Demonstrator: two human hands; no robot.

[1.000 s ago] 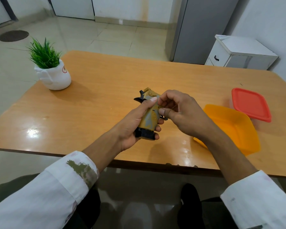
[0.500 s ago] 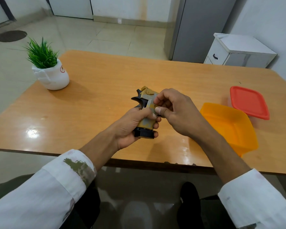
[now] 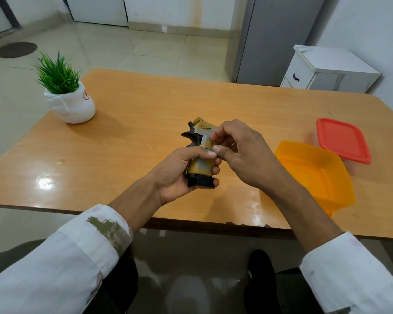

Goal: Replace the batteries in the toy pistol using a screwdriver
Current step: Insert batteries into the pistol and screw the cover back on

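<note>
A tan and grey toy pistol point(image 3: 201, 165) with a black grip base and black hammer is held above the middle of the wooden table point(image 3: 145, 123). My left hand point(image 3: 179, 173) grips its handle from the left, fingers wrapped round it. My right hand point(image 3: 238, 152) covers the pistol's right side, with thumb and fingertips pinching at the grey panel on its upper part. What the right fingers pinch is too small to tell. No screwdriver or batteries are in view.
An orange plastic container point(image 3: 315, 175) stands open at my right, near the table's front edge. Behind it lies a tub with a red lid point(image 3: 343, 139). A white pot with a green plant point(image 3: 69, 103) stands at the far left. A white cabinet point(image 3: 327, 69) stands beyond the table.
My left thumb has slid down from the pistol's upper part to its handle. My right fingers have stayed pinched at the pistol's upper side, shifting slightly.
</note>
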